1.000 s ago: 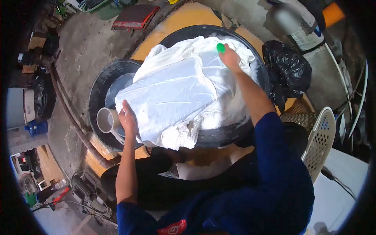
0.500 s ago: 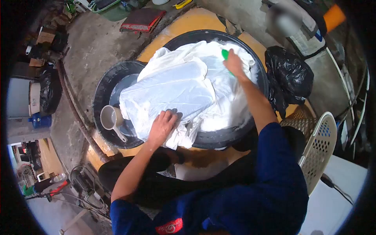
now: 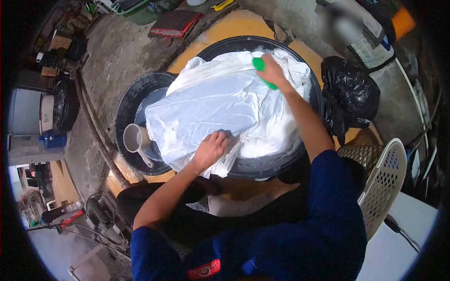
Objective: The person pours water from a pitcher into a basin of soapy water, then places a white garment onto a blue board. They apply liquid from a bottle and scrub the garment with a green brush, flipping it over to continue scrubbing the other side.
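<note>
A wet white cloth (image 3: 201, 105) is spread over a large black tub (image 3: 262, 169), its near-left part stretched flat as if over something hidden beneath. My right hand (image 3: 273, 72) grips a green scrub brush (image 3: 258, 64) against the far right part of the cloth. Closer to my body, my left hand (image 3: 212, 149) has its fingers curled into the cloth near the tub's front edge, where the fabric bunches. A beige dipper (image 3: 136, 138) with a handle rests in a smaller black basin (image 3: 123, 112) to the left, which holds some water.
To the right stand a black plastic bag (image 3: 350, 93) and a cream perforated plastic basket (image 3: 384, 182). A long pipe (image 3: 96, 129) lies on the floor at left. Beyond the tubs is a dark mat with red edging (image 3: 174, 24). A motor with cables (image 3: 99, 213) sits lower left.
My right hand has moved the brush left across the cloth. My left hand has shifted right and slightly up, its fingers more curled, pulling the near edge of the cloth with it.
</note>
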The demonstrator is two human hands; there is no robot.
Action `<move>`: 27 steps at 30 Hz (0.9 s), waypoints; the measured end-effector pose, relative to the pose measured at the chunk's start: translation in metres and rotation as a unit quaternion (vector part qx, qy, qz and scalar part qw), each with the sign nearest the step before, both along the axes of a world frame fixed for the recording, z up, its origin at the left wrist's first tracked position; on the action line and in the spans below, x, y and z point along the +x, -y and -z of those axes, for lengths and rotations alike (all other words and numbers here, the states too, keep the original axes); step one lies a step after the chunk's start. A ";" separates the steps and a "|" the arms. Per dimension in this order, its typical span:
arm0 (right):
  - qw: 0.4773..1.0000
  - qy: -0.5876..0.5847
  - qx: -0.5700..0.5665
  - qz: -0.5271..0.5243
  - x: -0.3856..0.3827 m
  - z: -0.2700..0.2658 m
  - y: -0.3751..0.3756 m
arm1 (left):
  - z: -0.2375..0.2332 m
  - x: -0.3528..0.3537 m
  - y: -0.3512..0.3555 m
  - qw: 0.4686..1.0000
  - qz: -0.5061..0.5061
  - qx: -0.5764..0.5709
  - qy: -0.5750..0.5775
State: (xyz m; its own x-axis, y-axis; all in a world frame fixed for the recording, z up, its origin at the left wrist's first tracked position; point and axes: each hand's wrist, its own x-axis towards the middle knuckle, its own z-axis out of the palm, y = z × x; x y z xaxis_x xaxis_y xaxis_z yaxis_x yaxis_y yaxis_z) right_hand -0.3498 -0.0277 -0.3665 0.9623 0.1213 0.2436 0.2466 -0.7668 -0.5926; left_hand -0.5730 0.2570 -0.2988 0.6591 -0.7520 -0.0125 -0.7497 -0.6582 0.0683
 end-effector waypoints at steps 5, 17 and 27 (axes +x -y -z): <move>0.996 -0.086 -0.017 -0.003 0.014 0.003 -0.037 | -0.014 0.000 -0.004 0.998 0.017 0.062 -0.014; 0.991 -0.024 -0.123 0.043 0.044 0.006 -0.037 | -0.014 -0.006 -0.028 0.996 0.026 0.072 -0.041; 0.979 -0.014 -0.078 0.190 0.002 0.010 -0.020 | 0.038 -0.014 0.053 0.972 -0.149 0.041 -0.176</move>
State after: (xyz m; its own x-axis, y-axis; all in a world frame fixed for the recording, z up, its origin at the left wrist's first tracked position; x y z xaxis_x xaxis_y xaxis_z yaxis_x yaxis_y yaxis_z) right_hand -0.3476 -0.0074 -0.3763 0.9514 -0.2119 0.2233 -0.0879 -0.8821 -0.4627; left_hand -0.5872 0.2040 -0.3369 0.7916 -0.5150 -0.3289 -0.4643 -0.8568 0.2243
